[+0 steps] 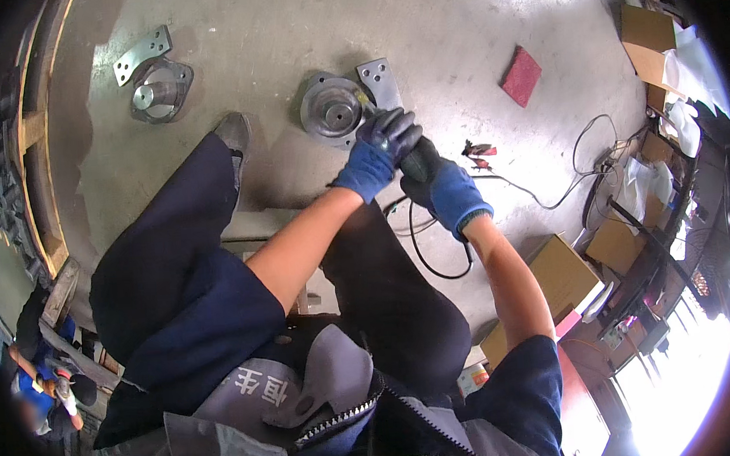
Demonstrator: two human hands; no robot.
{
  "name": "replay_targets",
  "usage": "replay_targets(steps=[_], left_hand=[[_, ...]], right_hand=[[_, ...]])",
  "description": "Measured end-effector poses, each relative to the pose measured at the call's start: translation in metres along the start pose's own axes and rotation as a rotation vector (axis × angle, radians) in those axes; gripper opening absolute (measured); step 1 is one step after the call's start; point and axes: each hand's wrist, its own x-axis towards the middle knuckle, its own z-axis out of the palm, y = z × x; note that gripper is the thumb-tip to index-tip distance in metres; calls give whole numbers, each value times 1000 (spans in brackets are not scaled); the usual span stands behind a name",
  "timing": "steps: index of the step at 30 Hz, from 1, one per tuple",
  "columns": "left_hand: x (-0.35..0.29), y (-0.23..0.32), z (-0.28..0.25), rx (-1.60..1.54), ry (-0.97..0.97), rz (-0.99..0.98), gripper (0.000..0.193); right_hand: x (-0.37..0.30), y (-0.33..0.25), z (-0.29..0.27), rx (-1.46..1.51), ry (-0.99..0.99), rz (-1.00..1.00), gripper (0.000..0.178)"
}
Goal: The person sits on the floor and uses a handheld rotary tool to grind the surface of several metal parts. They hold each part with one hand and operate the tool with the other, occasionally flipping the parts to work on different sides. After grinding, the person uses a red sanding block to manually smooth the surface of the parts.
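My left hand (386,141) and my right hand (432,177), both in blue gloves with black coating, are closed close together around a dark corded hand tool, mostly covered by the gloves. A black cord (416,240) loops down from under my right hand. At the far side of my left hand, a small yellowish end (364,102) reaches the edge of a round flanged metal part (318,111). That part lies on the floor with a raised hub in its middle. Against its right side is a flat metal plate with holes (380,80).
A second flanged part (165,90) and holed plate (143,53) lie at far left. On the right are a dark red pad (522,77), small red-and-black pieces (481,150), trailing cables and cardboard boxes (564,274). Wooden framing (33,130) borders the left; another person (47,389) is lower left.
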Motion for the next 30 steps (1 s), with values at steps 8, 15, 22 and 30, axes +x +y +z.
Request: replay_targets(steps=[8, 15, 22, 30], left_hand=[[11, -5, -4, -25, -17, -71, 57], [4, -10, 10, 42, 62, -35, 59], [0, 6, 16, -15, 85, -63, 50], [14, -1, -1, -44, 99, -135, 44]], right_hand=[[8, -13, -12, -94, 15, -41, 53], [6, -15, -14, -181, 14, -45, 55], [0, -9, -16, -165, -33, 0, 58], [7, -18, -17, -218, 27, -32, 54]])
